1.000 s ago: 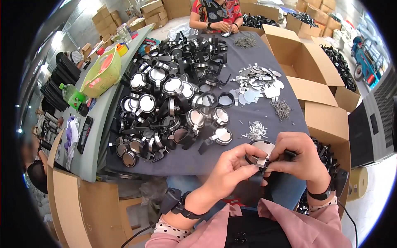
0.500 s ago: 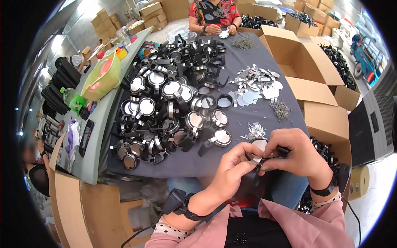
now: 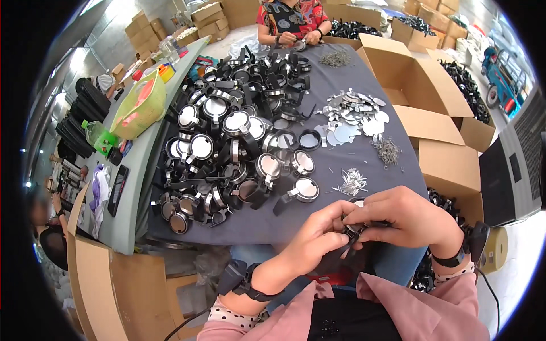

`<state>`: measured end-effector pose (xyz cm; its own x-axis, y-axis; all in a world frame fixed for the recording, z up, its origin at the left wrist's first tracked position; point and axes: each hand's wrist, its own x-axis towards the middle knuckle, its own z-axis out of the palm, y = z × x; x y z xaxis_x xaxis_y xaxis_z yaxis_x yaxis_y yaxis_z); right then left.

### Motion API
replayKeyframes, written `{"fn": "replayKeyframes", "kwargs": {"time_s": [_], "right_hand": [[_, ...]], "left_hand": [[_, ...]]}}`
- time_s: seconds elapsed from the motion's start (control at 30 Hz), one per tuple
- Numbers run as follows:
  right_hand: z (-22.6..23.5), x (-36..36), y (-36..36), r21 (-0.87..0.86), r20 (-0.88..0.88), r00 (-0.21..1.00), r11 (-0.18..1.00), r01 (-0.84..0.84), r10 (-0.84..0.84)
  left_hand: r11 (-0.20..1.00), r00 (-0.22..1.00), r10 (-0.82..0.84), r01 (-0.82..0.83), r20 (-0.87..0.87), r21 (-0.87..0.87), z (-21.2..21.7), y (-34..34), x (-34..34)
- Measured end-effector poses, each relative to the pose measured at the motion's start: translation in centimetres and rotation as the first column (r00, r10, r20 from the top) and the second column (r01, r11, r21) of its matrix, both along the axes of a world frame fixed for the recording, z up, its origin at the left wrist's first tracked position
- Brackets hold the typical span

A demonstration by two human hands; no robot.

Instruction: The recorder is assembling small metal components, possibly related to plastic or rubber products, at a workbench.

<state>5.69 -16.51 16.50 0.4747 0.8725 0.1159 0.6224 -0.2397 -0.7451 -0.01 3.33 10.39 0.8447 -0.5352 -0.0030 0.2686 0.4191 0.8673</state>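
Observation:
My left hand point(image 3: 316, 234) and my right hand point(image 3: 401, 219) meet at the table's near edge. Between them they pinch a black-handled metal lid point(image 3: 357, 200), mostly hidden by my fingers; only a sliver of its round top shows. The left thumb and fingers close on its hinge end, while the right fingertips press the same spot from above. Just beyond my hands lies a pile of thin silver pins point(image 3: 352, 181). To the left spreads a large heap of similar lids point(image 3: 236, 122) with black handles and rims.
Flat metal discs with tabs point(image 3: 344, 134) and a tangle of small springs point(image 3: 387, 151) lie on the grey cloth point(image 3: 239, 230). A co-worker point(image 3: 296, 23) handles a round lid at the far end. Open cardboard boxes point(image 3: 429, 126) stand right; a green basket point(image 3: 122, 113) is left.
My hands have shifted slightly down, and the right has turned further over the lid, hiding more of it. The pin pile shows more fully. Across the table, the co-worker's lid has moved and turned.

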Motion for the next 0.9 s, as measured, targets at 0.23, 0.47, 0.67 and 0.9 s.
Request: {"fn": "replayKeyframes", "kwargs": {"time_s": [0.23, 0.47, 0.67, 0.9], "right_hand": [[0.04, -0.13, 0.10, 0.024, -0.035, 0.999, 0.999, 0.021, -0.020], [0.24, -0.09, 0.24, 0.000, -0.052, 0.998, 0.999, 0.039, -0.039], [0.36, -0.09, 0.57, -0.031, -0.057, 0.998, 0.999, 0.036, -0.038], [-0.16, 0.17, 0.63, -0.010, -0.039, 0.999, 1.000, 0.005, -0.005]], "left_hand": [[0.999, 1.000, -0.024, 0.024, -0.005, 0.023, -0.21, 0.11, 0.28], [0.999, 0.999, -0.024, 0.026, -0.024, 0.047, -0.25, -0.09, 0.47], [0.989, 0.996, 0.086, -0.088, 0.028, 0.122, -0.30, -0.53, 0.36], [0.993, 0.999, 0.033, -0.036, 0.030, 0.111, -0.48, 0.12, 0.32]]}}
